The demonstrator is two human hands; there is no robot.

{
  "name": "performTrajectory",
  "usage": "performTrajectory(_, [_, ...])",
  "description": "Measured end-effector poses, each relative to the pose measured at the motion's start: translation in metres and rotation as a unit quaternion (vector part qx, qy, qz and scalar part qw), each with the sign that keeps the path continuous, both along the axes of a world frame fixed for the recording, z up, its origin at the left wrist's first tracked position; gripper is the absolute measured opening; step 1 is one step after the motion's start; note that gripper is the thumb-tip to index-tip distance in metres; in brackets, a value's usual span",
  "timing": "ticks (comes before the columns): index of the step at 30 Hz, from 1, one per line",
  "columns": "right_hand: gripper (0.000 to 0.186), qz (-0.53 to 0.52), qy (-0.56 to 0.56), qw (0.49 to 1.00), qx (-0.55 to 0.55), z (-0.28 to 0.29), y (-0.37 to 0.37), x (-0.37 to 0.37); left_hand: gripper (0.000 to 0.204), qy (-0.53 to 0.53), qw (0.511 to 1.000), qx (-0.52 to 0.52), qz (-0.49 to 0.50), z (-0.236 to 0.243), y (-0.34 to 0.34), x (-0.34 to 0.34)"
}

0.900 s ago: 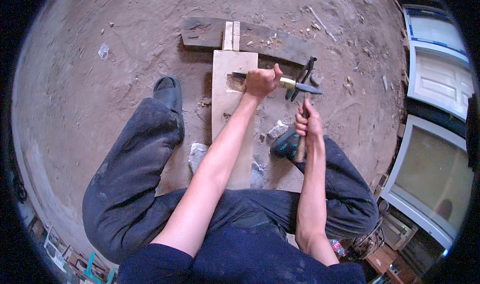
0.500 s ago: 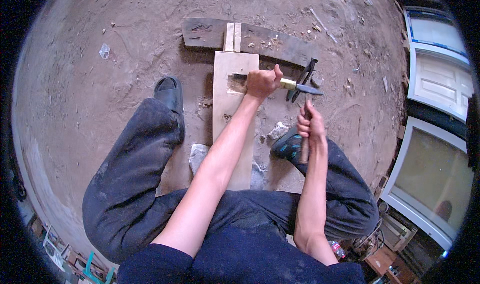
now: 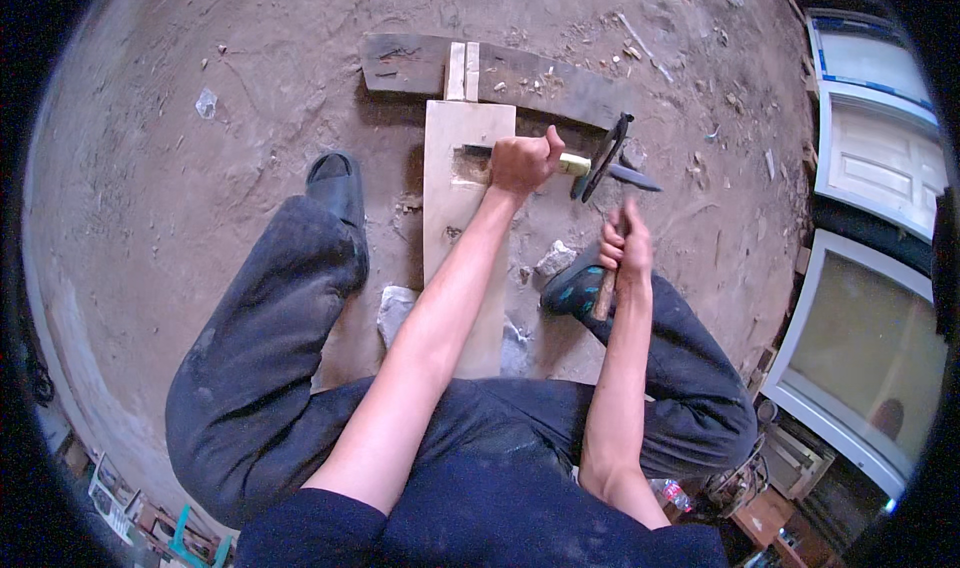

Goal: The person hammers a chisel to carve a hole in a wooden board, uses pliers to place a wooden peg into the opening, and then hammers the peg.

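Observation:
A pale wooden board [image 3: 465, 238] runs away from me between my legs, with a rough chiselled recess [image 3: 468, 174] near its far end. My left hand [image 3: 522, 164] is closed round a chisel [image 3: 574, 165] with a yellowish handle, whose dark blade rests at the recess. In my right hand [image 3: 627, 245] is the wooden handle of a hammer [image 3: 634, 178]; the dark metal head sits just right of the chisel's butt, with a small gap between them. Pliers-like dark tool [image 3: 606, 158] lies on the ground behind the chisel and hammer.
Beyond the board lies a dark weathered plank [image 3: 560, 86] with two short light wood strips [image 3: 463, 72] across it. Stones [image 3: 556, 259] and wood chips dot the dirt floor. White-framed panels [image 3: 850, 343] stand along the right side; a slippered foot [image 3: 336, 188] is at left.
The hammer head has moved right, away from the chisel's butt, as my right hand tilts it. My left hand and the chisel stay in place.

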State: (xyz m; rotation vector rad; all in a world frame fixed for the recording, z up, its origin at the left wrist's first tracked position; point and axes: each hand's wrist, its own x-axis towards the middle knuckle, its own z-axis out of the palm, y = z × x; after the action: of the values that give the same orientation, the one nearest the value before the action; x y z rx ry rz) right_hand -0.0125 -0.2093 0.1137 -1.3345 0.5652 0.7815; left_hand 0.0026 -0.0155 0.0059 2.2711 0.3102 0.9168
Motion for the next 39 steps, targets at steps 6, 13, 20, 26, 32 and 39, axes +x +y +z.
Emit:
performTrajectory(6, [0.042, -0.273, -0.189, 0.942, 0.041, 0.002, -0.002, 0.011, 0.046, -0.007, 1.0, -0.005, -0.023, 0.007, -0.003, -0.004])
performTrajectory(13, [0.039, 0.09, 0.065, 0.993, -0.038, 0.006, 0.007, 0.014, 0.047, 0.001, 1.0, 0.001, -0.001, 0.0, 0.0, -0.002])
performTrajectory(20, [0.039, -0.301, -0.193, 0.933, 0.041, 0.005, 0.016, 0.013, 0.051, -0.023, 0.999, -0.033, 0.002, 0.003, -0.003, 0.0])
performTrajectory(26, [0.04, 0.026, 0.085, 0.993, 0.074, -0.012, 0.004, -0.004, 0.048, -0.008, 1.0, -0.003, 0.015, -0.001, -0.003, -0.002])
performTrajectory(32, [0.039, -0.271, -0.135, 0.951, 0.059, -0.001, 0.001, 0.007, 0.05, -0.017, 0.999, -0.039, -0.001, 0.004, -0.002, -0.004])
performTrajectory(39, [0.038, 0.05, 0.112, 0.991, 0.047, 0.011, 0.0, 0.015, 0.05, -0.021, 0.999, -0.039, 0.013, 0.004, -0.002, 0.001])
